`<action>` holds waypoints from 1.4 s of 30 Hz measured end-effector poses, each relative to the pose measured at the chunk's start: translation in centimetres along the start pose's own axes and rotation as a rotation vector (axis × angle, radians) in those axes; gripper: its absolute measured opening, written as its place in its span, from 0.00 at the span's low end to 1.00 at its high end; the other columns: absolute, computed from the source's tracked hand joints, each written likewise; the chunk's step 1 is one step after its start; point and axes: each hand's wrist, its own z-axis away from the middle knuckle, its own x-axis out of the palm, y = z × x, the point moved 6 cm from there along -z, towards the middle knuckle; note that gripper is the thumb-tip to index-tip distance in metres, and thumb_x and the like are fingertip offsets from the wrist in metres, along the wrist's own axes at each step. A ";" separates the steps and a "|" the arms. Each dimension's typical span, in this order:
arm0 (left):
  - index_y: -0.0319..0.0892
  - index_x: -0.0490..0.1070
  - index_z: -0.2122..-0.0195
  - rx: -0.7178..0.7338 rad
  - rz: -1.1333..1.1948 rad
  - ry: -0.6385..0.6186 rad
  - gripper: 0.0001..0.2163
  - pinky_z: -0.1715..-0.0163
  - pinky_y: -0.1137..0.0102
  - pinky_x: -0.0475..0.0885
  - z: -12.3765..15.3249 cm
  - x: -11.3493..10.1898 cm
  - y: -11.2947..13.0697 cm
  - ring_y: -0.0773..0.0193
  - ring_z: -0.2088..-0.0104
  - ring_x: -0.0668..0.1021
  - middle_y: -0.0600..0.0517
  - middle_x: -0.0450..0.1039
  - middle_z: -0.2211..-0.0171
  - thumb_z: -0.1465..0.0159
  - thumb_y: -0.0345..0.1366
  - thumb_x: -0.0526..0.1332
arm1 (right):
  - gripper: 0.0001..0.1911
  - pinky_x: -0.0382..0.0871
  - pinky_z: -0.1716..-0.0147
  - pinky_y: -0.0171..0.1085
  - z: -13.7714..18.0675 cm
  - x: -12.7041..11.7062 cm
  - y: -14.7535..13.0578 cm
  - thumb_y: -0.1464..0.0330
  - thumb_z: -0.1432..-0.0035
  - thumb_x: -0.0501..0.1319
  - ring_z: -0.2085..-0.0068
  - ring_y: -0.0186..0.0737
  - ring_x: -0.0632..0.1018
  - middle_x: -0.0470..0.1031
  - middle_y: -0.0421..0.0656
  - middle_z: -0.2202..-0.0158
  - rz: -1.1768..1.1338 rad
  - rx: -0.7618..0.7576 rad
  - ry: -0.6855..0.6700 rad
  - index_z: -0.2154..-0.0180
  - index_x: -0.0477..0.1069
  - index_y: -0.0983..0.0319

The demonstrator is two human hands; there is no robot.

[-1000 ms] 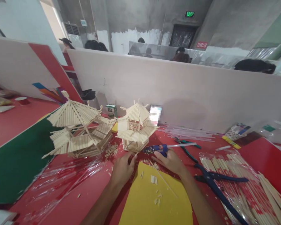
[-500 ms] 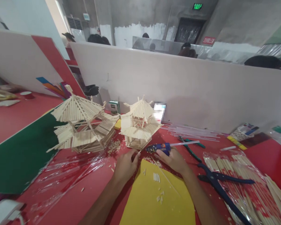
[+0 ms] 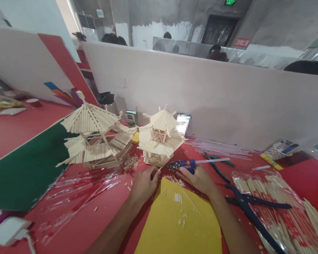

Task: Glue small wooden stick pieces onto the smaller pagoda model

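My right hand (image 3: 200, 179) is wrapped round a blue glue gun (image 3: 182, 165), its nozzle pointing left and a clear glue stick (image 3: 212, 160) jutting from the back. With the fingertips of my left hand (image 3: 145, 183) I pinch a thin wooden stick (image 3: 159, 169), close to the nozzle and just in front of the smaller stick pavilion (image 3: 161, 146). A larger stick pavilion (image 3: 95, 144) stands to the left. Below my hands lies a yellow sheet (image 3: 180, 229) with short cut stick pieces (image 3: 178, 198) and one long thin stick (image 3: 192, 201) on it.
Dark blue pliers (image 3: 243, 199) and green-handled pliers (image 3: 218, 167) lie right, beside bagged wooden sticks (image 3: 270, 208). Spare glue sticks (image 3: 222, 148) lie behind. Clear plastic film (image 3: 79, 197) covers the left. A white partition (image 3: 228, 102) closes the back; a phone (image 3: 182, 124) leans there.
The whole view has shifted slightly, with the table things a little higher and further right. Both hands keep nearly the same pose, still holding the stick and glue gun.
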 end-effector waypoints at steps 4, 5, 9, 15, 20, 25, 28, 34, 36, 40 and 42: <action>0.45 0.74 0.63 0.011 0.015 -0.001 0.12 0.72 0.72 0.59 0.0 0.0 0.0 0.65 0.76 0.73 0.54 0.78 0.73 0.32 0.42 0.53 | 0.17 0.71 0.69 0.38 0.1 0.1 -0.2 0.54 0.42 0.59 0.69 0.44 0.77 0.78 0.42 0.73 -0.022 -0.014 0.006 0.71 0.75 0.60; 0.45 0.74 0.64 0.011 0.022 -0.006 0.12 0.72 0.72 0.59 0.0 0.1 0.0 0.66 0.76 0.73 0.54 0.78 0.73 0.32 0.42 0.53 | 0.18 0.70 0.70 0.37 0.1 0.0 -0.1 0.53 0.41 0.58 0.69 0.44 0.76 0.77 0.42 0.74 -0.036 -0.009 0.013 0.72 0.75 0.60; 0.45 0.74 0.64 0.002 0.036 -0.016 0.12 0.72 0.72 0.59 0.0 0.0 0.0 0.66 0.76 0.73 0.54 0.77 0.72 0.32 0.43 0.53 | 0.19 0.69 0.71 0.36 0.1 -0.2 -0.1 0.53 0.40 0.58 0.70 0.42 0.76 0.76 0.42 0.75 -0.033 0.011 0.021 0.74 0.73 0.60; 0.45 0.73 0.64 0.030 0.052 -0.014 0.13 0.71 0.72 0.59 0.1 0.1 0.1 0.65 0.74 0.75 0.54 0.77 0.73 0.31 0.44 0.53 | 0.19 0.69 0.69 0.39 0.1 -0.2 -0.7 0.53 0.42 0.59 0.70 0.43 0.75 0.75 0.42 0.75 -0.020 -0.012 -0.026 0.73 0.73 0.60; 0.46 0.74 0.63 0.039 0.047 -0.020 0.14 0.69 0.71 0.61 0.1 0.2 0.0 0.62 0.70 0.77 0.53 0.78 0.72 0.31 0.45 0.51 | 0.20 0.69 0.71 0.38 0.1 -0.4 0.1 0.51 0.41 0.57 0.71 0.41 0.73 0.72 0.40 0.76 -0.123 0.049 -0.005 0.73 0.71 0.60; 0.46 0.74 0.61 0.059 0.056 -0.036 0.14 0.68 0.71 0.62 0.1 0.2 0.1 0.61 0.68 0.79 0.53 0.79 0.69 0.31 0.45 0.51 | 0.21 0.68 0.71 0.36 0.1 -0.2 0.3 0.50 0.43 0.60 0.73 0.37 0.69 0.68 0.38 0.77 -0.135 0.041 -0.107 0.77 0.65 0.59; 0.46 0.73 0.62 0.071 0.059 -0.032 0.14 0.68 0.72 0.62 0.1 0.2 0.1 0.62 0.69 0.78 0.54 0.79 0.70 0.31 0.45 0.51 | 0.22 0.68 0.71 0.36 0.0 -0.4 0.3 0.49 0.42 0.59 0.74 0.36 0.68 0.67 0.37 0.77 -0.262 0.090 -0.050 0.75 0.63 0.59; 0.45 0.73 0.64 0.029 -0.022 -0.011 0.14 0.72 0.72 0.59 0.0 0.2 -0.1 0.64 0.73 0.77 0.54 0.78 0.72 0.31 0.45 0.51 | 0.25 0.60 0.81 0.34 0.4 -1.4 1.9 0.47 0.40 0.57 0.81 0.34 0.67 0.68 0.38 0.81 -0.186 0.152 -0.179 0.76 0.68 0.60; 0.45 0.72 0.64 0.021 -0.030 0.000 0.14 0.72 0.72 0.59 0.0 0.1 -0.1 0.64 0.73 0.77 0.53 0.78 0.72 0.30 0.45 0.51 | 0.25 0.58 0.82 0.33 0.4 -2.1 3.0 0.46 0.40 0.57 0.82 0.32 0.66 0.67 0.37 0.82 -0.250 0.167 -0.169 0.74 0.69 0.61; 0.45 0.71 0.65 0.004 -0.070 0.033 0.12 0.71 0.71 0.60 -0.2 0.0 -0.1 0.63 0.71 0.78 0.52 0.79 0.69 0.31 0.42 0.52 | 0.25 0.61 0.82 0.32 0.2 -3.3 4.2 0.47 0.41 0.59 0.81 0.32 0.68 0.66 0.37 0.81 -0.303 0.161 -0.100 0.74 0.71 0.62; 0.45 0.71 0.66 -0.002 -0.099 0.044 0.11 0.70 0.71 0.60 -0.3 0.0 0.0 0.61 0.69 0.79 0.52 0.79 0.68 0.31 0.41 0.52 | 0.25 0.62 0.82 0.32 0.1 -3.7 4.5 0.47 0.41 0.59 0.81 0.32 0.67 0.65 0.37 0.82 -0.307 0.167 -0.077 0.74 0.71 0.62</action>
